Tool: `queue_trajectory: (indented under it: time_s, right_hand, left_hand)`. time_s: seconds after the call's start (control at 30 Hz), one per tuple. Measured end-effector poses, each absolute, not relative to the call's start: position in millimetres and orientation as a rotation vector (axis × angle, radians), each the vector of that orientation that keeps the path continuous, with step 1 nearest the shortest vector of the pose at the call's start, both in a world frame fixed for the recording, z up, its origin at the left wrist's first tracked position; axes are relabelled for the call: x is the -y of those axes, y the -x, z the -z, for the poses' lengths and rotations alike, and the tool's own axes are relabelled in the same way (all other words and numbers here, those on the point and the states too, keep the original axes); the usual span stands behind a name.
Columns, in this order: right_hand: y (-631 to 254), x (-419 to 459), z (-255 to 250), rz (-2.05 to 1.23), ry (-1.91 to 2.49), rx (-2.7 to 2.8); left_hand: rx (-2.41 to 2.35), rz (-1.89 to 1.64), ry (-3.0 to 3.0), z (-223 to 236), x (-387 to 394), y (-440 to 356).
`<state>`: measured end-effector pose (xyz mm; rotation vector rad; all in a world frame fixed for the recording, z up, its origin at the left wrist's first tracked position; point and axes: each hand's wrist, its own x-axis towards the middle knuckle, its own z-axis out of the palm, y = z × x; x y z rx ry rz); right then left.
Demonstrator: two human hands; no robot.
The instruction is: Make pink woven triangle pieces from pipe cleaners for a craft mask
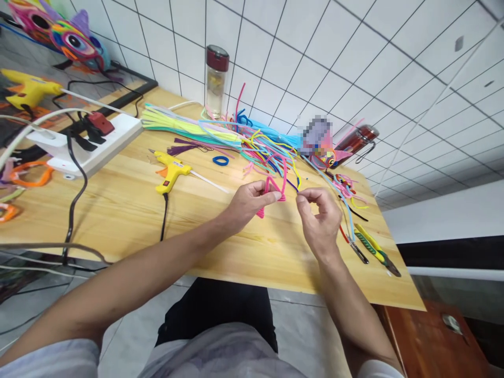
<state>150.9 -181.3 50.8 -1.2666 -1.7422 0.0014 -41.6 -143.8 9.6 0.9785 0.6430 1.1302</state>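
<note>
My left hand (250, 203) pinches a bent pink pipe cleaner (282, 178) between thumb and fingers. The pink piece has a triangular loop and tightly coiled parts, and one length of it stands up toward the pile behind. To its right, my right hand (321, 218) has thumb and forefinger pressed together. A yellow and a dark blue pipe cleaner end close behind those fingertips, and I cannot tell whether they are gripped. Beyond both hands lies a loose pile of coloured pipe cleaners (220, 131). A blue ring (220, 160) rests left of the pile.
A yellow glue gun (171, 170) lies left of my hands, its cord running off the front edge. Farther left are a white power strip (114, 149) and another glue gun (29, 89). Green-handled pliers (374, 247) lie at right. A glass bottle (216, 79) stands behind.
</note>
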Motion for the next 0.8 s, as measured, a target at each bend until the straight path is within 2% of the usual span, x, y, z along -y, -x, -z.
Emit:
queue_trajectory:
  time_s: [0.17, 0.8]
  right_hand:
    - [-135, 189, -48, 0.029, 1.157, 1.864]
    - [-137, 190, -29, -0.143, 1.27, 1.753]
  left_hand:
    - [-0.685, -1.117, -1.04, -7, 145, 41]
    - [-0.699, -1.099, -1.21, -2, 145, 40]
